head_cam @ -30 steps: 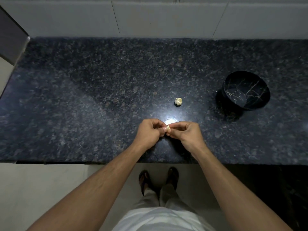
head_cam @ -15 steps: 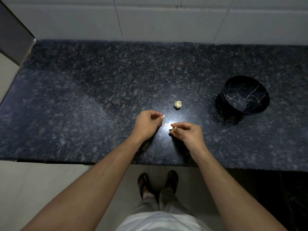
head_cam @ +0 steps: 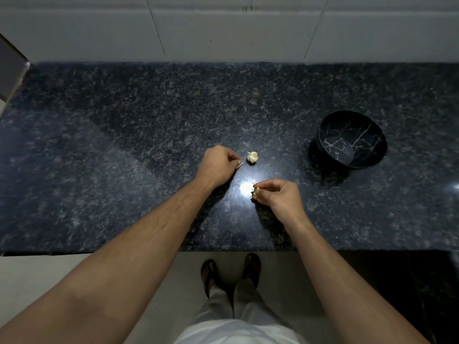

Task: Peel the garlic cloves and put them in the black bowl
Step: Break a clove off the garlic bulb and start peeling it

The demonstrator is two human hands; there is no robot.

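Observation:
A small pale garlic bulb lies on the dark granite counter. My left hand is just left of it, fingers curled, pinching a thin scrap of garlic skin close to the counter. My right hand is nearer the front edge and pinches a garlic clove between thumb and fingers. The black bowl with white veining stands at the right, tilted toward me, and I see nothing inside it.
A white tiled wall runs along the back of the counter. A bright light reflection shines on the granite between my hands. A grey object's corner juts in at the far left. My feet are on the floor below.
My hands were together on the clove. They have parted: the left hand has moved up toward the garlic bulb with a scrap of skin, the right hand stays holding the clove.

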